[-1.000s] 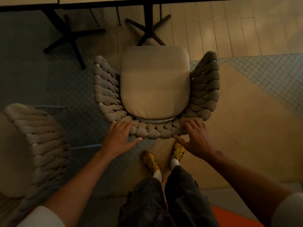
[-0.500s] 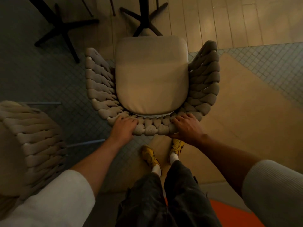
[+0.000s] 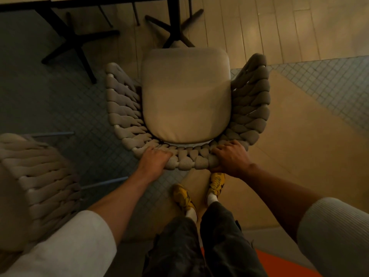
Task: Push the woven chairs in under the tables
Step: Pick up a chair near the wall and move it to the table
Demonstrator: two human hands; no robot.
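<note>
Beige woven-rope tub chair point(image 3: 186, 116): stands on the floor in front of the dark-edged tabletop point(image 3: 99, 2), seat facing it. Not yet tucked in. The whole seat is in the open on the near side of the table edge. Its front edge just overlaps the near feet of the black cross-shaped pedestal base point(image 3: 173, 27).

Grip: left hand point(image 3: 154, 159) and right hand point(image 3: 229, 156) are both on the top rim of the backrest, spread to either side of its centre. Fingers of each are curled over the rim, grasping the rope. The wide, even hold looks chosen so a forward shove runs straight and the chair does not swivel. The person stands directly behind it, yellow shoes point(image 3: 184, 196) close to the back.

Look of the chair: thick padded cords braided in rows around a curved back. The sides flare outward like wings. A smooth pale square seat cushion point(image 3: 185, 86) with rounded corners sits inside. Legs are hidden beneath.

Surroundings: a second woven chair of the same kind point(image 3: 36, 176) is off to the left, turned away and well apart. It is also out from the tables, so judged next in line. Grey mosaic tile floor point(image 3: 50, 108) is under the left side. Pale wood planks point(image 3: 259, 27) lie beyond.
</note>
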